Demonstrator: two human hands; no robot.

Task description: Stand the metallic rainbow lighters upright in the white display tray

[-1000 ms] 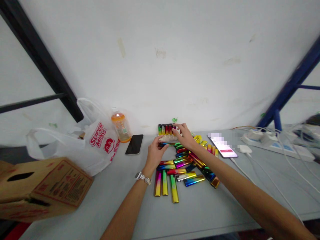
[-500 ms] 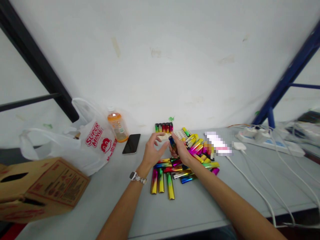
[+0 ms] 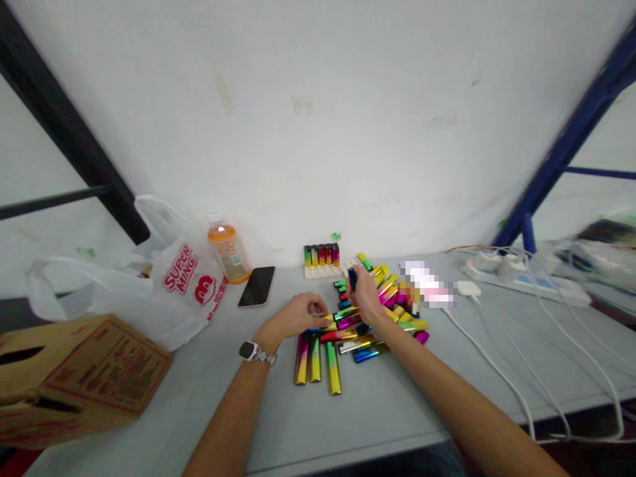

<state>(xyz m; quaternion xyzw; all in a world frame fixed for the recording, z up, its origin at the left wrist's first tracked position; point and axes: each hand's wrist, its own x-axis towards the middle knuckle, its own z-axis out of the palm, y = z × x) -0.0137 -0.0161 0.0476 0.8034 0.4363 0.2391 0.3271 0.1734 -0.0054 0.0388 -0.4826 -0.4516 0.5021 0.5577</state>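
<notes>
My right hand (image 3: pixel 368 295) is closed round a dark blue lighter (image 3: pixel 352 278), held upright over the pile. My left hand (image 3: pixel 303 314) pinches the end of a shiny yellow lighter (image 3: pixel 326 322) at the pile's left side. Several metallic coloured lighters (image 3: pixel 365 340) lie heaped beneath and to the right of my hands. Nearer the table's front, a green and yellow lighter (image 3: pixel 334 371) lies apart, beside two others. Against the wall, several lighters (image 3: pixel 322 256) stand in a row in a white holder (image 3: pixel 322 272).
A black phone (image 3: pixel 257 287), an orange bottle (image 3: pixel 229 252), a white plastic bag (image 3: pixel 173 291) and a cardboard box (image 3: pixel 89 371) are on the left. To the right are a blurred-out phone (image 3: pixel 424 281), a charger (image 3: pixel 468 289), cables and a power strip (image 3: pixel 531 281).
My left hand has moved down and left onto a lighter in the pile. My right hand has moved slightly right, still holding the dark blue lighter. The view has shifted a little.
</notes>
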